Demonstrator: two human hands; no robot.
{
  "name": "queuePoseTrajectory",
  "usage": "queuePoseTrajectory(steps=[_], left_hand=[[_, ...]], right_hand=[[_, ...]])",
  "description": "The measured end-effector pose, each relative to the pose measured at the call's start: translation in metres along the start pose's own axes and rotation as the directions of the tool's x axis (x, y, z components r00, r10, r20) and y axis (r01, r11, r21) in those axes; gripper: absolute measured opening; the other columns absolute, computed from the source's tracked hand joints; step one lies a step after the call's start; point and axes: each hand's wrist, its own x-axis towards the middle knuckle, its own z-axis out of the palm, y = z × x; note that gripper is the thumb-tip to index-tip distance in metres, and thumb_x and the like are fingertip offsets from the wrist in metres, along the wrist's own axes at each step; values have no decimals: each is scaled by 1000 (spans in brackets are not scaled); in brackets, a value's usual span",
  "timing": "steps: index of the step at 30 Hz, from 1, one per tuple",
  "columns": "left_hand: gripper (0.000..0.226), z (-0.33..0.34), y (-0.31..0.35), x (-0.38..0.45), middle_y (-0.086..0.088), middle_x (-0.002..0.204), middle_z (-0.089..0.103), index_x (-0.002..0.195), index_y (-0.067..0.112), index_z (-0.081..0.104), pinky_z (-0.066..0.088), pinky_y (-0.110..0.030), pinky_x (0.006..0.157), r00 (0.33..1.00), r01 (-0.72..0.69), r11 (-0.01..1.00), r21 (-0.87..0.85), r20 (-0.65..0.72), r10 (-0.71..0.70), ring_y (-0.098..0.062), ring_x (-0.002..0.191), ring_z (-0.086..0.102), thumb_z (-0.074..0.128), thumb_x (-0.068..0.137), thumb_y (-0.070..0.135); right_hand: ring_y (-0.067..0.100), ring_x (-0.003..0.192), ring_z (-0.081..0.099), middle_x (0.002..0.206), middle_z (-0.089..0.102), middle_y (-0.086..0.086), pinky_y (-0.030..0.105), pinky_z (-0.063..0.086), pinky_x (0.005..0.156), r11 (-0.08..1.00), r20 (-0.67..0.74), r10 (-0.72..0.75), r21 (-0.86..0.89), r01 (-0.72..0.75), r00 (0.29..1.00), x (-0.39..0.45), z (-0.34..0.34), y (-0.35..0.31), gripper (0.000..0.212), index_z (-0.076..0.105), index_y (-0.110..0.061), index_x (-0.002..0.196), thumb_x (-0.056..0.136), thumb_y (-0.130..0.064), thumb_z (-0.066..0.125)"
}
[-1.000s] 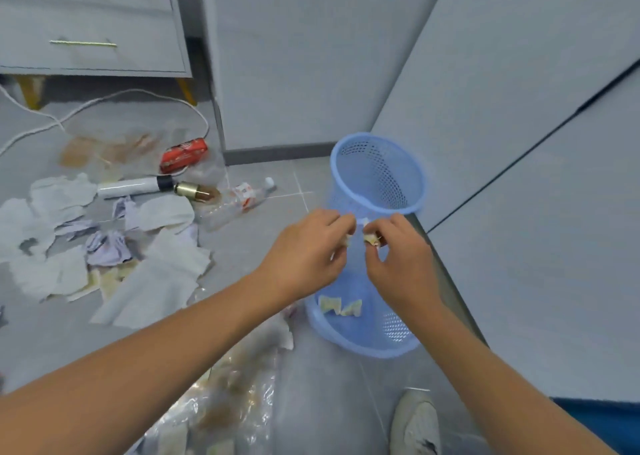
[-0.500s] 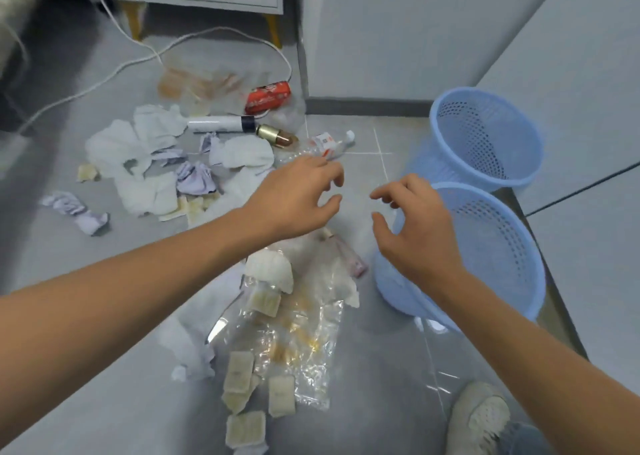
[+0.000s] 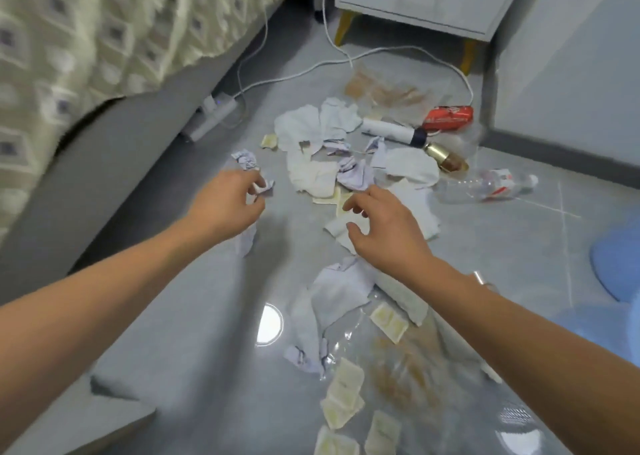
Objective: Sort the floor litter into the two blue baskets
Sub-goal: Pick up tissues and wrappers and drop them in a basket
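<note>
A: From the head view, what are the hands doing?

B: Both reach out over the grey floor (image 3: 194, 316). The left hand (image 3: 227, 205) has loosely curled fingers (image 3: 258, 186) just at a small crumpled paper (image 3: 265, 188); whether they pinch it or only touch it I cannot tell. The right hand (image 3: 384, 227) hangs above a pale paper scrap (image 3: 349, 217), fingers (image 3: 353, 203) spread and relaxed, holding nothing.

A: And the litter?

B: Spread across the floor ahead of the hands: white tissues (image 3: 304, 129), a crushed red can (image 3: 448, 118), a white tube with a dark cap (image 3: 391, 131), a gold cap (image 3: 445, 158) and a clear plastic bottle (image 3: 485, 186) lying on its side. Nearer the person, a clear plastic bag (image 3: 398, 368) lies under several cream squares (image 3: 343, 399).

A: The baskets?

B: Only a blurred blue basket (image 3: 616, 257) shows at the right edge, well apart from the hands.

A: Anything else?

B: A bed with a patterned cover (image 3: 86, 39) on the left, a power strip (image 3: 216, 111) with a white cable (image 3: 346, 61), and a white cabinet (image 3: 426, 1) at the back.
</note>
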Motion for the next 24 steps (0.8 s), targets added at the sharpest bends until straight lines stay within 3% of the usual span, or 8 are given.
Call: queuePoseTrajectory(steps=[6,13,18,21,24], left_hand=[[43,39,-61,-19,-6,125,60,134,26,60,47,-39,91,985,129,988,83,106,-137,-28,121,56,62,92,36],[66,73,-71,-20,0,140,43,147,39,44,49,-44,99,967,41,993,110,245,-67,-28,128,45,66,87,50],[47,83,-67,-14,0,128,45,135,36,52,52,-43,91,958,-8,986,165,284,-40,-26,121,47,65,90,43],[28,87,-66,-15,-4,119,49,123,26,60,50,-41,80,973,-22,987,162,231,-16,-29,111,50,58,95,30],[27,88,-66,-16,-9,114,50,121,19,62,51,-45,76,981,-19,985,170,195,-14,-31,104,49,53,95,21]], right_hand=[[28,117,49,122,53,3,43,51,81,995,215,7,-100,15,977,34,73,1,35,62,-18,122,87,-19,63],[31,137,31,148,36,8,45,45,103,973,322,68,-230,9,944,80,106,5,55,53,-13,139,84,-15,61],[34,149,15,168,10,8,45,31,118,978,434,13,-194,80,901,109,128,-19,66,47,-23,146,83,-13,62],[35,154,5,170,-1,1,48,30,119,976,458,-90,-136,169,885,123,147,-53,68,44,-31,148,85,-16,65],[39,155,-6,170,-4,0,50,30,118,944,507,-139,-191,268,851,141,156,-83,73,38,-32,152,86,-26,68]])
